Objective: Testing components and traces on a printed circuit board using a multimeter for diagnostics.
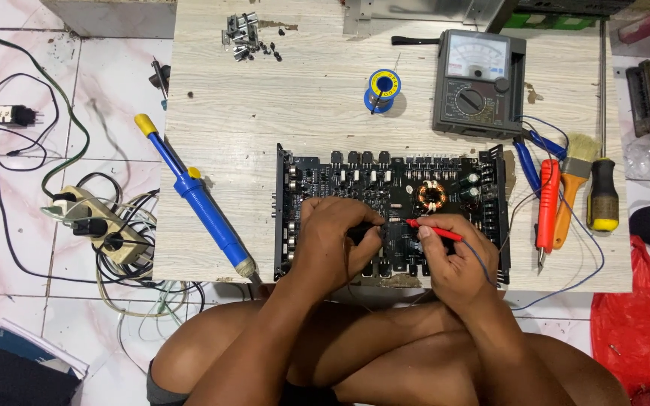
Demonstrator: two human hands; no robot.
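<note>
A pale wooden board (265, 113) serves as the work surface, lying on white marbled floor tiles. On it, directly under both hands, sits a black circuit board (355, 177), its long axis running left to right, with a copper-wound ring coil (432, 196) just beyond the right hand's fingertips.

Beyond the grip and to the right stands a grey analogue multimeter (479, 83), a rectangular case with a pale dial face in its upper half and a round selector knob below. Left of both hands lies a blue desoldering pump (201, 199) with a yellow cap, slanting from far left toward the near edge of the wooden board.

The left hand (336, 240) is curled shut on a black probe (361, 231), of which only a small dark part shows between the fingers. The right hand (453, 259) pinches a red probe (432, 229); its long axis is nearly level, the tip pointing left toward the left hand and resting on the circuit board between the two hands.

Right of the right hand lie red-handled pliers (547, 207), a brush (575, 180) with an orange handle and a screwdriver (603, 192) with a black and yellow handle. Beyond the grip, a small blue and yellow solder spool (384, 89) stands on the board.
</note>
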